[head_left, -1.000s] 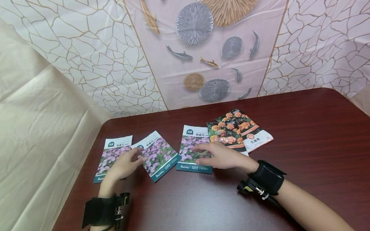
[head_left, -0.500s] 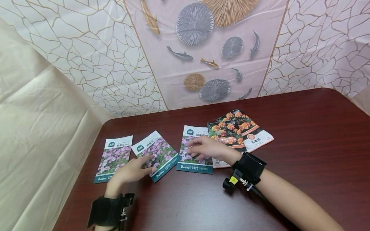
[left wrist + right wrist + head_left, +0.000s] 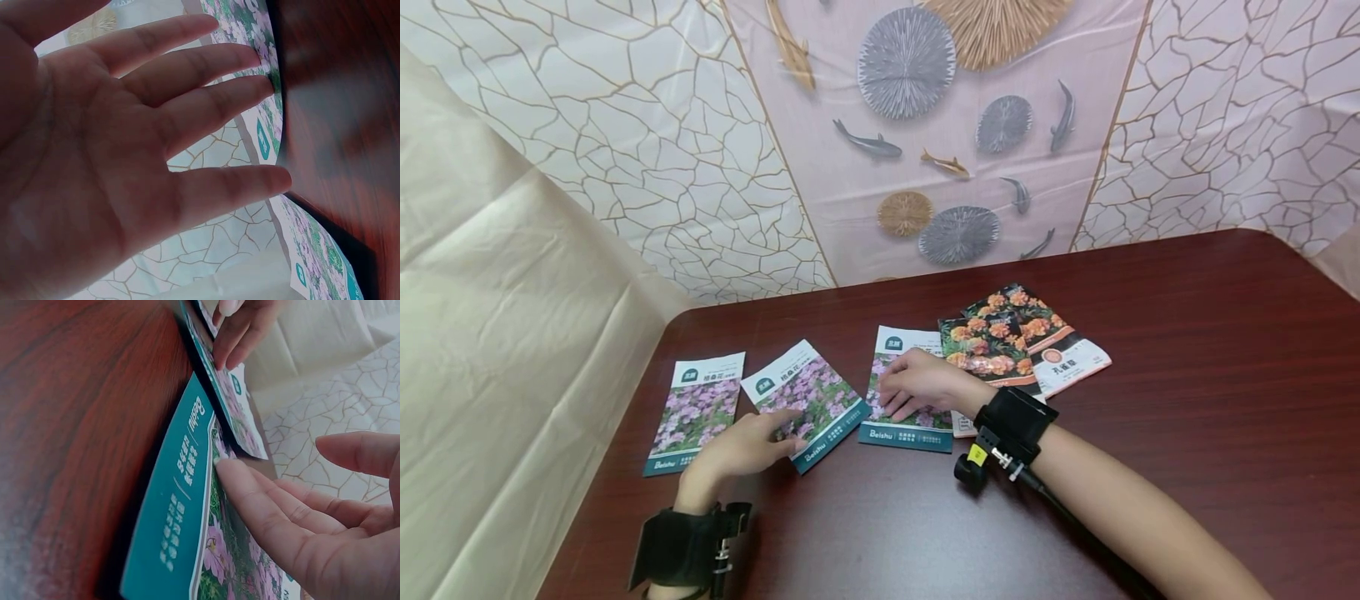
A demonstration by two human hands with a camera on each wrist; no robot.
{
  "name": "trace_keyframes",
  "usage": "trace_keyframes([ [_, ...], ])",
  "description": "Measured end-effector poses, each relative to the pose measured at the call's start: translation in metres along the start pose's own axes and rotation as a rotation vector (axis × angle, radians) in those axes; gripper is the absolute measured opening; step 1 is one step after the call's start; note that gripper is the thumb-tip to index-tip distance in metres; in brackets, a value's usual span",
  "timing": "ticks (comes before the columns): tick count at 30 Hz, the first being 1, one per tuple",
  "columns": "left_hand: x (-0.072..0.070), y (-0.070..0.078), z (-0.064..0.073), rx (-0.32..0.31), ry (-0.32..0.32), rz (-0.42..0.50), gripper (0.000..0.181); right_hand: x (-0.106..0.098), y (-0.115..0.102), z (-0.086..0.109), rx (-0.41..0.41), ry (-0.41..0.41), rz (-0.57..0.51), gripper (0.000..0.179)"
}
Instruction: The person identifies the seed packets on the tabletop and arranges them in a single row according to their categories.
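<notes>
Three seed packets with pink flowers and green bottom bands lie on the table. My left hand [image 3: 741, 446] has its fingertips on the tilted middle packet [image 3: 823, 396]. In the left wrist view, the left hand's fingers [image 3: 206, 109] are spread and straight, reaching over that packet. Another pink-flower packet [image 3: 696, 408] lies left of it. My right hand [image 3: 925, 383] touches the right pink-flower packet [image 3: 904, 436] with its fingertips. In the right wrist view, the right thumb [image 3: 356, 453] stands apart from the fingers, and nothing is pinched between them.
Two packets with orange flowers overlap at the right: a front one [image 3: 985, 342] beside the right hand, and a back one [image 3: 1067, 354] slanting behind it. The dark red table [image 3: 1210, 375] extends to the right. Patterned cloth [image 3: 715, 167] hangs behind it.
My left hand has moved right, from between the two left packets onto the tilted one. My right hand has shifted left over the right pink-flower packet. The packets look unmoved.
</notes>
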State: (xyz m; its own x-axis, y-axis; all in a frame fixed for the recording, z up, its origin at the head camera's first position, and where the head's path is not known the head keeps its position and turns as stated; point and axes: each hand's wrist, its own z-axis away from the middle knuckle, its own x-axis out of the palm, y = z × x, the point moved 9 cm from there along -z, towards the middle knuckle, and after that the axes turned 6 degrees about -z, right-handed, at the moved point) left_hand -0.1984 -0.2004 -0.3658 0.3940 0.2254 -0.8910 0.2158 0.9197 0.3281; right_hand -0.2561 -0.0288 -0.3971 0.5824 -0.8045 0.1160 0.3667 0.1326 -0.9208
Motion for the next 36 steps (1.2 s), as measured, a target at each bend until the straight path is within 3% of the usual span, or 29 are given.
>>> trace_keyframes([
  [6,0.001,0.000,-0.001,-0.009,-0.006,-0.005,0.045,-0.001,0.004,-0.010,0.039,0.032,0.012,0.023],
  [18,0.002,0.000,0.000,-0.010,-0.004,-0.001,0.045,0.010,0.005,-0.017,0.058,-0.038,-0.012,0.017],
  [36,0.005,-0.001,-0.002,-0.045,-0.026,-0.014,0.046,0.022,0.016,-0.023,0.080,-0.025,-0.045,0.007],
])
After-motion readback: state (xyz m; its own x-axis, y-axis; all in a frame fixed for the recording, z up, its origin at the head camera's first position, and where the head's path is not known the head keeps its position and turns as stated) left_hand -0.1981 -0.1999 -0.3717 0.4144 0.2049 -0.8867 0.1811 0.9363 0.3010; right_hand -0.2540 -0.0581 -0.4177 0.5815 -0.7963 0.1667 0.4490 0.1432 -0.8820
